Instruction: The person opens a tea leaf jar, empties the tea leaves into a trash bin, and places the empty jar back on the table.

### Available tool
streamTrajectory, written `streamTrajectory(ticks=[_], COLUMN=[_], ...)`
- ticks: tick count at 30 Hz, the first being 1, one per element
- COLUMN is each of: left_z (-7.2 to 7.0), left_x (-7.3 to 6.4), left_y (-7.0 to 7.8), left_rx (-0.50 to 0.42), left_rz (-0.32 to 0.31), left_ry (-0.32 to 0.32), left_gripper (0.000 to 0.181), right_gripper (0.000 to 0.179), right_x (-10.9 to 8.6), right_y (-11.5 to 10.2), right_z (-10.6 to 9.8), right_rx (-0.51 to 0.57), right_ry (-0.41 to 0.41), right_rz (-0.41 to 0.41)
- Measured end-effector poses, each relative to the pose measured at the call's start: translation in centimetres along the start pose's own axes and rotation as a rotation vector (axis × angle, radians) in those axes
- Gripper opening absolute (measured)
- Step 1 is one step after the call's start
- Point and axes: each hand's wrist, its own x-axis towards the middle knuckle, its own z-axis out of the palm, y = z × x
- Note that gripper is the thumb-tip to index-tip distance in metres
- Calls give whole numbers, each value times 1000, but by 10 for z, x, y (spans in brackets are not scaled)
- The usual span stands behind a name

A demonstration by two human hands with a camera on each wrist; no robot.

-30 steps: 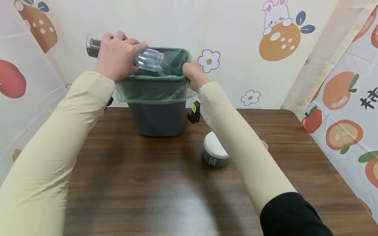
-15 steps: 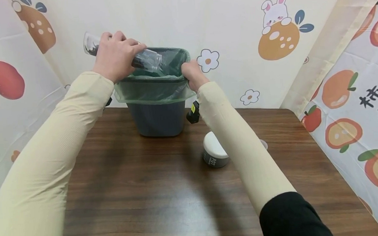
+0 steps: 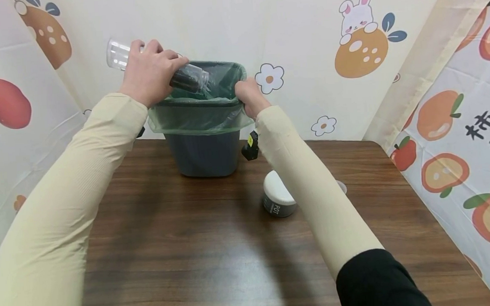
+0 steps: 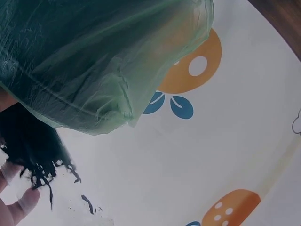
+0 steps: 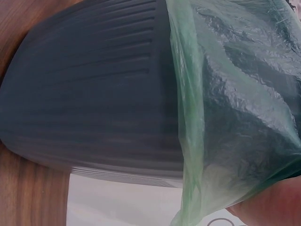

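My left hand (image 3: 149, 74) grips a clear bottle (image 3: 115, 54) and holds it tilted, mouth down, over the bin's opening. Dark, stringy wet matter (image 4: 33, 141), like soaked tea leaves, is packed toward the bottle's mouth; stray bits cling to the clear wall. The dark grey-blue trash can (image 3: 207, 153) stands upright on the table, lined with a thin green plastic bag (image 3: 196, 119) folded over its rim. At the right corner of that rim, my right hand (image 3: 251, 96) holds the bag's edge with curled fingers.
A white-lidded grey jar (image 3: 279, 195) marked POT stands on the brown wooden table (image 3: 183, 250), left of the right forearm. A small clear object (image 3: 342, 187) shows partly behind that forearm. Printed curtains (image 3: 297, 37) hang close behind the bin.
The dark matter has slid from the bottle's base toward its mouth, leaving the base end clear. The bottle's base has risen slightly. My right hand keeps its hold at the rim.
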Motion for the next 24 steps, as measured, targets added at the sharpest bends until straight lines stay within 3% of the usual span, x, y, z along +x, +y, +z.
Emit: streamTrajectory(ticks=[8,16,24], left_z=[0,0,-4], left_x=[0,0,1], left_y=[0,-2,-3], left_rx=[29,12,1], left_rz=[-14,-92,-54], left_ry=[-3,23,56], left_gripper=[60,57,58], right_gripper=[61,60,59], right_x=[0,0,1], right_y=[0,0,1], right_z=[0,1,1], right_rx=[1,2,-2], right_ry=[-1,0,10], right_rz=[3,-4,-11])
